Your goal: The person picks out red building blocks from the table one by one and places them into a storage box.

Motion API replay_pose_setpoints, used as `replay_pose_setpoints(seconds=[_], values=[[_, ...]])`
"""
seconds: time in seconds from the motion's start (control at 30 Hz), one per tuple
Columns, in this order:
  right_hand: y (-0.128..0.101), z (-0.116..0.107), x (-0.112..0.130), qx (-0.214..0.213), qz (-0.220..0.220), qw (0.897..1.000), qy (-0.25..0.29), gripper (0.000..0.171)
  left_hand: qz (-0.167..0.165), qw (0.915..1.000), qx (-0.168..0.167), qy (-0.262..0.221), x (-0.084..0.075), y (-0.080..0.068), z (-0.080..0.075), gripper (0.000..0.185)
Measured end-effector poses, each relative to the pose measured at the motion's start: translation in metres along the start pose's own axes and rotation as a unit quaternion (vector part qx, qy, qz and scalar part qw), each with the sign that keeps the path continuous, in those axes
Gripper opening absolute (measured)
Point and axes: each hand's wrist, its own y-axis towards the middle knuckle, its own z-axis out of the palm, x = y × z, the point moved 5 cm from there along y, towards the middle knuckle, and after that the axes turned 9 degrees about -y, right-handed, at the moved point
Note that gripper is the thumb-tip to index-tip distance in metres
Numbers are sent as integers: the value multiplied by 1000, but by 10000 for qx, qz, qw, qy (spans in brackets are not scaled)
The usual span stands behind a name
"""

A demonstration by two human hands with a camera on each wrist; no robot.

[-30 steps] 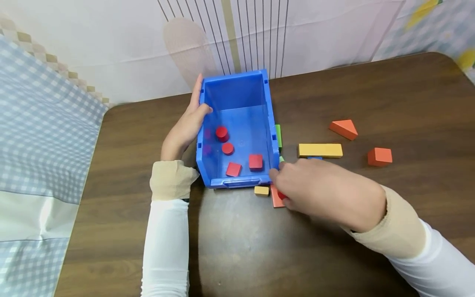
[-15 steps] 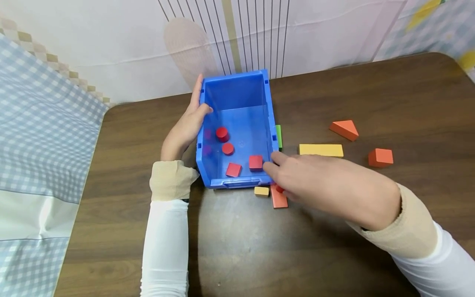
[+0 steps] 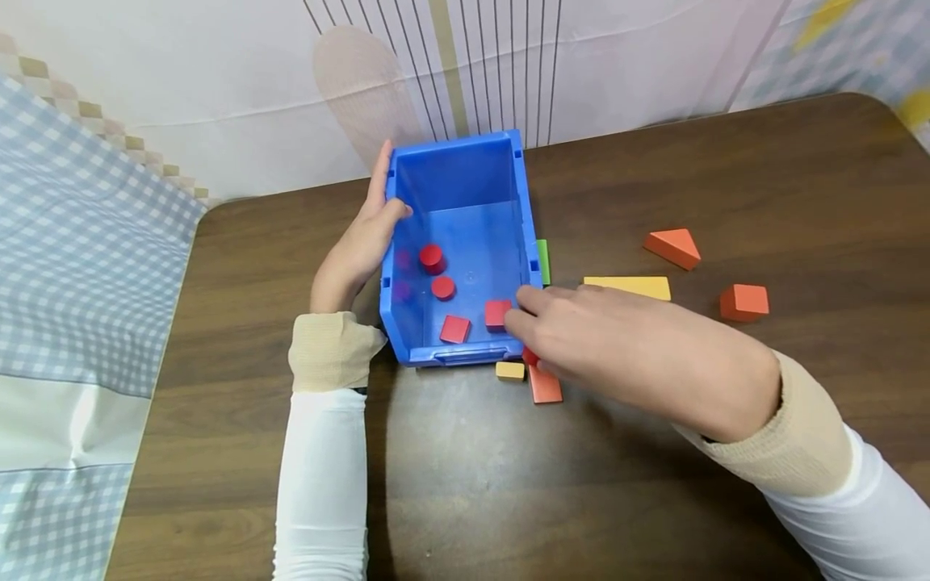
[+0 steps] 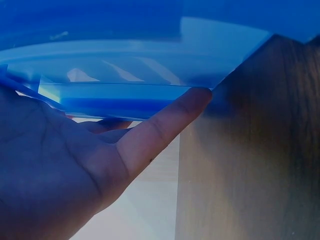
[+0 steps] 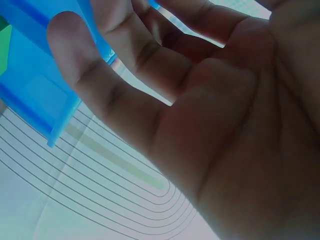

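Brown wooden tabletop (image 3: pixel 465 476) bears a blue plastic bin (image 3: pixel 458 179), gripped by the left hand (image 3: pixel 358 244), perhaps for steadiness; beneath the right hand (image 3: pixel 628 347), pinched by it, is a half-hidden red block (image 3: pixel 530 356).

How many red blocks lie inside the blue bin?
4: cylinder and disc toward the left, square block near the front, cube right of it. The right hand may hide more.

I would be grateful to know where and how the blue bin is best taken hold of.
Probably by its left wall, coming from the left, thumb inside the blue bin, fingers outside: that wall has a narrow rim to pinch, whereas a green block lies close by the opposite side.
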Motion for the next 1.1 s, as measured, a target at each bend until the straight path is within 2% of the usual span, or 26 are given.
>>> replay_pose_setpoints(seconds=[0.17,0.47,0.67,0.9,1.1], values=[[4,1,-2,153,-4,9996,232,37,5,10000,-22,-42,1,-2,-2,86],[1,-5,-4,-570,-25,9983,82,25,76,9999,-23,-72,1,-1,-2,86],[3,-7,-7,-502,62,9985,229,22,69,10000,-29,-53,0,-2,-2,86],[5,-10,-9,-460,123,9988,104,17,81,9999,-48,-63,-2,-1,-3,86],[3,-9,-12,-598,147,9973,393,15,55,10000,13,-78,0,1,-1,86]])
